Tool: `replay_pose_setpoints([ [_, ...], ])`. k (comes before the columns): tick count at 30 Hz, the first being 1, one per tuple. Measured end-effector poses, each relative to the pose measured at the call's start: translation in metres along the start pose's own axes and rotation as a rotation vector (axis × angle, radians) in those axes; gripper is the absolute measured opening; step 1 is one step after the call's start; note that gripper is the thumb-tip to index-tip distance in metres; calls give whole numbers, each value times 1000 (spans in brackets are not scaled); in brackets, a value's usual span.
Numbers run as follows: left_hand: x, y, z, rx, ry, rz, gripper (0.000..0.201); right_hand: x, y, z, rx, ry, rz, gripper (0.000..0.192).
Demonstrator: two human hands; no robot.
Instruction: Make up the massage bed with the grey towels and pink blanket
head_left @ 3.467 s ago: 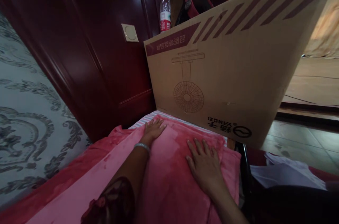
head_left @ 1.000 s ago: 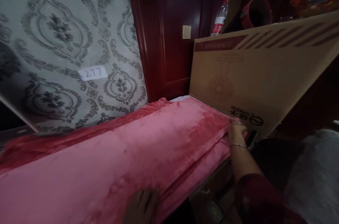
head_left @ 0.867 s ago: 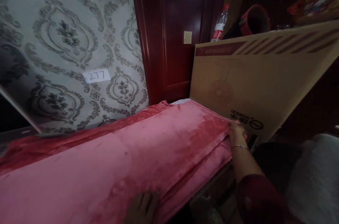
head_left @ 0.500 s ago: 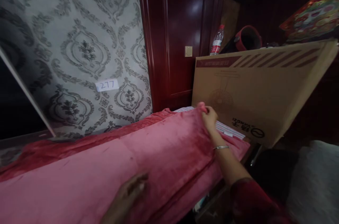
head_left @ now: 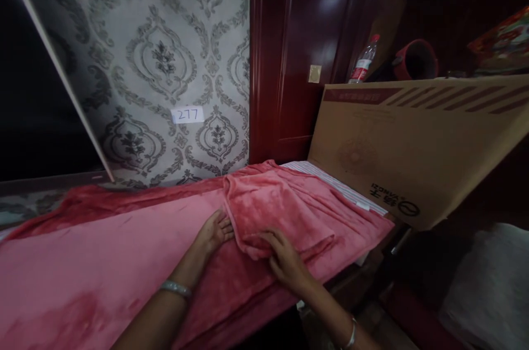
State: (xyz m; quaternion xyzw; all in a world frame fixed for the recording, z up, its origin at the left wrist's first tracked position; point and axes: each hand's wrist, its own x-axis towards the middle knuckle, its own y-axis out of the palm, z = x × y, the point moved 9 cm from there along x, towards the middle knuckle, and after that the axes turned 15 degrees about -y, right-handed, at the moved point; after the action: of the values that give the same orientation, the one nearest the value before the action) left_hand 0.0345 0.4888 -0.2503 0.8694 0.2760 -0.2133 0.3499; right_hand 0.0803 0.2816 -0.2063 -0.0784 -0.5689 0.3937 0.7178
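A pink-red plush blanket [head_left: 124, 245] lies in a long strip, its right end turned back over itself as a folded flap [head_left: 276, 206]. My left hand [head_left: 217, 231] is beside the flap's left edge, palm partly up, fingers apart and loosely curled, its fingertips close to the edge. On the flap's lower left corner rests my right hand [head_left: 287, 262], fingers stretched over the cloth and thumb apart. A bracelet shows on each wrist.
A large cardboard box [head_left: 372, 146] stands at the right end of the blanket, with a plastic bottle [head_left: 363, 60] behind it. Striped cloth [head_left: 330, 182] shows under the blanket. A dark screen [head_left: 37, 91] stands at left against the patterned wall [head_left: 165, 63].
The blanket's right end, pinched by my right hand before, has been folded over to the left. My right hand has come left and nearer; my left hand has moved up to the fold. The view has shifted.
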Motion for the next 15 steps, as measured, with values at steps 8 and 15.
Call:
replay_pose_setpoints([
  [8,24,11,-31,38,228,-208,48,-16,2,-19,-251,201,23,63],
  [15,40,17,-61,29,382,-354,73,0,-7,11,-204,34,15,39],
])
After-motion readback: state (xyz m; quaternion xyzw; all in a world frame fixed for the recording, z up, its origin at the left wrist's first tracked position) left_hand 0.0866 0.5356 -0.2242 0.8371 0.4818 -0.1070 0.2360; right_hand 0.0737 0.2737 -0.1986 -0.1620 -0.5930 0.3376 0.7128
